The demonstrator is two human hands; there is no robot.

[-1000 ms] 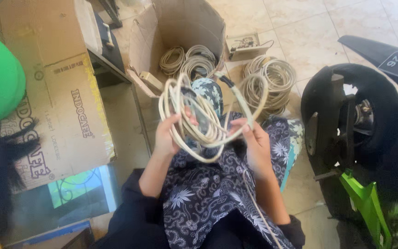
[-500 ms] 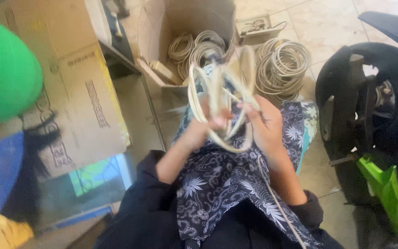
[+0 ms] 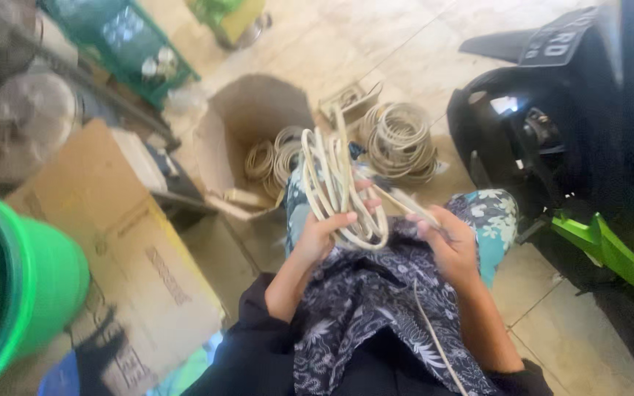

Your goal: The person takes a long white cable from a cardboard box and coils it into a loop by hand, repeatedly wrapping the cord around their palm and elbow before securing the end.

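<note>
My left hand (image 3: 322, 236) grips a coil of cream-coloured cable (image 3: 337, 183), holding it upright over my lap. My right hand (image 3: 445, 242) pinches the loose strand of the same cable, which runs from the coil past my fingers and trails down across my patterned skirt (image 3: 376, 308). Beyond my knees an open cardboard box (image 3: 243, 121) holds two or three smaller cable coils (image 3: 273, 155). Another larger coil (image 3: 401, 139) lies on the tiled floor beside the box.
A black and green motorbike (image 3: 566, 147) stands close on the right. To the left lie a flattened cardboard box (image 3: 119, 242), a green bucket (image 3: 31, 286) and a green crate (image 3: 126, 44). Pale floor tiles (image 3: 376, 44) stretch beyond the box.
The view has swung to the right and tilted up. The coil is now narrower and held mainly in my left hand, while my right hand has dropped lower onto the trailing strand.
</note>
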